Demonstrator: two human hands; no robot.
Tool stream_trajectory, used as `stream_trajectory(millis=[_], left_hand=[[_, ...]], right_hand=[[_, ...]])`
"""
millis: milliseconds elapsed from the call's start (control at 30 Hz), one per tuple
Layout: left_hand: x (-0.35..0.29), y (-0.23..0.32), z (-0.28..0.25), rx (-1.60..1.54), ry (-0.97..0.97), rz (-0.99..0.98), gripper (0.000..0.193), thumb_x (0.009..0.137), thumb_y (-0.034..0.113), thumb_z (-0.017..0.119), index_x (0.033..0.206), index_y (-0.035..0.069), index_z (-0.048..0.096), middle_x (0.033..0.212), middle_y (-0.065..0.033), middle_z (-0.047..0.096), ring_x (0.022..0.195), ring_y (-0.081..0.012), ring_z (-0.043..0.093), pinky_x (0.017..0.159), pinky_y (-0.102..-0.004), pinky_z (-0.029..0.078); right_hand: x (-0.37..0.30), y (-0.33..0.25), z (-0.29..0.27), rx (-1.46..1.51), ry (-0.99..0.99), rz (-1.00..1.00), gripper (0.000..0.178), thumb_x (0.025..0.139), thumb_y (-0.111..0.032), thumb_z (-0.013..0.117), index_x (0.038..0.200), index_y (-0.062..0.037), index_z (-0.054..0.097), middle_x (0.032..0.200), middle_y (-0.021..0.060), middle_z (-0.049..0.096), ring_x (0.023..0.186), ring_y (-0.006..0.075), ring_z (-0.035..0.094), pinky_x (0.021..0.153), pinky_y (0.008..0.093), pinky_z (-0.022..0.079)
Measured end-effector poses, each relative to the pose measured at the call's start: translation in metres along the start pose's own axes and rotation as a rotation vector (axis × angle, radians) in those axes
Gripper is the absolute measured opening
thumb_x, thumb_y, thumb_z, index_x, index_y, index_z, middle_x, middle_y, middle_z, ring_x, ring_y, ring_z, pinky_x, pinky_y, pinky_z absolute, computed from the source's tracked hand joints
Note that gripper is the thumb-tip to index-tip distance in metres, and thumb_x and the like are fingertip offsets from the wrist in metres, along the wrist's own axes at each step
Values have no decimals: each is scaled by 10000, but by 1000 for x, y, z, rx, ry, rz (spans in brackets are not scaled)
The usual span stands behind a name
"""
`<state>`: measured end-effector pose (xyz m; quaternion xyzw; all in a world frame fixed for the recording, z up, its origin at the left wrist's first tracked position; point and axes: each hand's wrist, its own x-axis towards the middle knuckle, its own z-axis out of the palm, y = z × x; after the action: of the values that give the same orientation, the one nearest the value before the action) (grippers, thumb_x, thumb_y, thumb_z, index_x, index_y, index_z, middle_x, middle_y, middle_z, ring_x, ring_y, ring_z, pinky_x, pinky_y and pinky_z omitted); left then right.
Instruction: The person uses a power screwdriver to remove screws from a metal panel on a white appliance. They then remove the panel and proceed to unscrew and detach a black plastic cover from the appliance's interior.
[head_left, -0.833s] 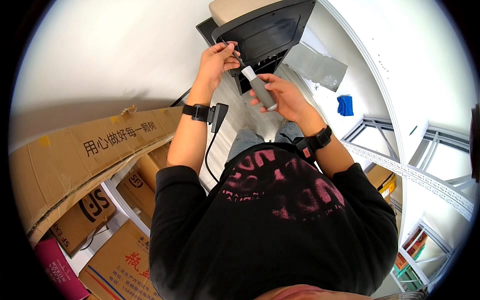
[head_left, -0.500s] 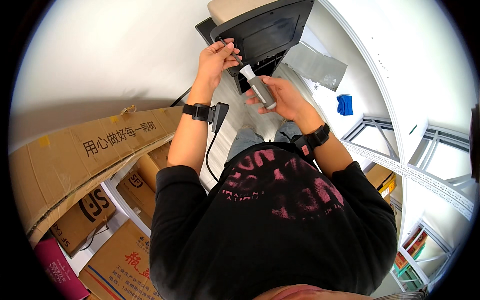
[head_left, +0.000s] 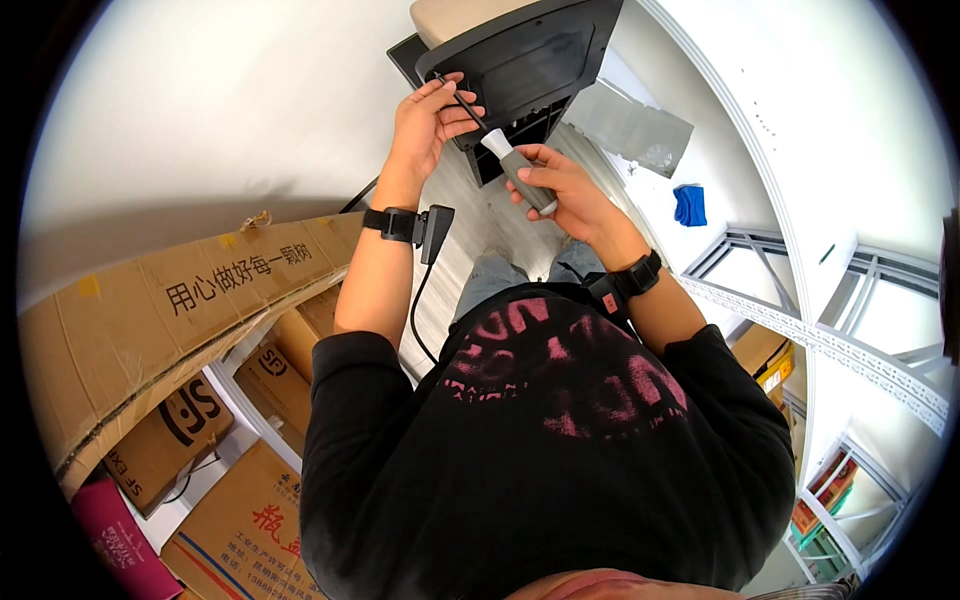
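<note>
A screwdriver (head_left: pixel 528 182) with a grey handle, a pale collar and a long dark shaft slants up and to the left. My right hand (head_left: pixel 565 195) is wrapped round its handle. Near the tip, the fingers of my left hand (head_left: pixel 428 125) pinch loosely about the shaft. That tip meets the lower left corner of a black panel (head_left: pixel 535 68), which is tilted and fixed to a beige padded piece (head_left: pixel 470 18). What lies right at the tip is too small to make out. Both my wrists wear black straps.
A long cardboard box (head_left: pixel 190 290) lies along the left, above shelves with more cartons (head_left: pixel 240 520). White metal shelving (head_left: pixel 820 345) runs down the right. A grey translucent sheet (head_left: pixel 630 128) and a folded blue cloth (head_left: pixel 690 206) lie on it.
My right hand's fingers have closed more firmly round the screwdriver handle, which has shifted slightly. The black panel sits a little further left. My left hand stays by the shaft.
</note>
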<state>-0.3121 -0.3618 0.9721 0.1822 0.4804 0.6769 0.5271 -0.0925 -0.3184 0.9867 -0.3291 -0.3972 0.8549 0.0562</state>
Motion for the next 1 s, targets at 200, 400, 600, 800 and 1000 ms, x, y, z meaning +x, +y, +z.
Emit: stream_trajectory(millis=[200, 400, 600, 800, 1000], left_hand=[[1, -2, -2, -46, -24, -16, 409, 982, 256, 280, 1182, -39, 479, 906, -155, 622, 780, -285, 660, 635, -325, 580], [-2, -3, 3, -22, 9, -8, 406, 987, 249, 247, 1166, -36, 475, 903, -177, 626, 771, -295, 661, 613, -329, 581], [-4, -9, 10, 15, 86, 45, 297, 979, 212, 329, 1052, -22, 496, 901, -183, 625, 759, -288, 663, 593, -317, 581], [1, -15, 14, -8, 144, 86, 231, 966, 191, 398, 1004, 4, 529, 960, -160, 627, 802, -261, 656, 634, -316, 567], [7, -32, 19, 86, 243, 181, 208, 960, 188, 453, 947, 29, 587, 1041, -102, 628, 931, -185, 610, 727, -304, 532]], right_hand=[[-8, -1, -2, -6, 25, -12, 387, 839, -214, 597, 1187, -101, 470, 934, 25, 575, 791, 98, 578, 575, 250, 461], [-10, 4, -13, 0, -12, -21, 402, 852, -193, 571, 1217, -92, 436, 941, 33, 576, 801, 110, 561, 574, 244, 429], [-14, 6, -22, -15, -11, -34, 396, 843, -156, 546, 1212, -72, 430, 920, 58, 572, 773, 124, 561, 577, 248, 438], [-14, 14, -44, 82, -27, -58, 373, 819, -111, 537, 1176, -49, 448, 854, 63, 562, 695, 131, 554, 540, 236, 434], [-9, 7, -73, 125, 37, -138, 229, 816, -92, 575, 1029, -47, 502, 765, 48, 528, 619, 113, 503, 482, 231, 388]])
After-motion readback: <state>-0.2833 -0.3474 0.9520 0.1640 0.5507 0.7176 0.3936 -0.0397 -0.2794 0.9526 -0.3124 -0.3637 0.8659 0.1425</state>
